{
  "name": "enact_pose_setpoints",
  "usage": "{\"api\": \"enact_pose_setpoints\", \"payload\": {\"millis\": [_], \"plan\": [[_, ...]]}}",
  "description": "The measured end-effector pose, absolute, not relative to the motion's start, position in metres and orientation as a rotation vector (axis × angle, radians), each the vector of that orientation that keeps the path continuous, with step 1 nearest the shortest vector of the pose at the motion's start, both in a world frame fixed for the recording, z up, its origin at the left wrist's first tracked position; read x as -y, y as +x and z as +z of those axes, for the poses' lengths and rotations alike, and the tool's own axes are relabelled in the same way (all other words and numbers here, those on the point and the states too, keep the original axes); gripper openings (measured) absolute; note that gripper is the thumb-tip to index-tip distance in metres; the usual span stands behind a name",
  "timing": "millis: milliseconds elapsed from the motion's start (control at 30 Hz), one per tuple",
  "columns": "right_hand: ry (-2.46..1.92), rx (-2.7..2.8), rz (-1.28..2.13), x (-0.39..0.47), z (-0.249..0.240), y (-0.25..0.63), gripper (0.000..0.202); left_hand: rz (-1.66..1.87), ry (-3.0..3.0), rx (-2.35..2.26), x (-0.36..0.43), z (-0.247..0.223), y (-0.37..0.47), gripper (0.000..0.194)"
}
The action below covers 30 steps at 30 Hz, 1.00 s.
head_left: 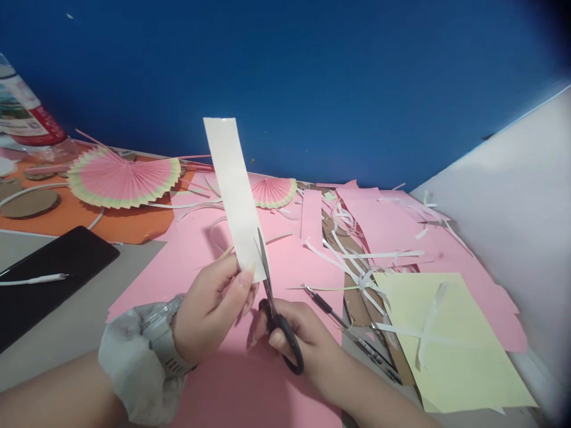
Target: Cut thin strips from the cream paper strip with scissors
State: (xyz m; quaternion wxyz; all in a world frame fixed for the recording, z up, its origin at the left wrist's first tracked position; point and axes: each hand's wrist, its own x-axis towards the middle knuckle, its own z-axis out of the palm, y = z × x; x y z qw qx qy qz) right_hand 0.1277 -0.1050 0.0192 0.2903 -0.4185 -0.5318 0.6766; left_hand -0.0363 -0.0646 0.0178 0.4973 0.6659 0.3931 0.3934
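My left hand (218, 300) pinches the lower end of a pale cream paper strip (232, 178), which stands upright and leans a little to the left. In my right hand (303, 333) is a pair of scissors with black handles (292, 348), its blades pointing up. The blades lie at the right edge of the strip near its bottom, close to my left thumb. Below both hands, pink paper sheets (147, 285) cover the tabletop. A pen (328, 306) lies just right of the scissors.
Behind stand a large pink-and-yellow pleated paper fan (129, 181) and a smaller one (274, 191). At left are a black phone (57, 279), orange paper (147, 223) and a bottle (27, 113). Thin white offcuts (352, 261) and a yellow sheet (464, 368) lie at right. A blue wall (312, 77) closes the back.
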Motion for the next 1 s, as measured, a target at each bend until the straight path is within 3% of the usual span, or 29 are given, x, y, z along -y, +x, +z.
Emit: {"api": "enact_pose_setpoints", "payload": {"millis": [1000], "plan": [[-1.120,1.395,1.840,0.1042,0.0191,0.1271,0.037,0.941,1.612,-0.958,0.0640,0.0171,-0.0357,0.033]]}}
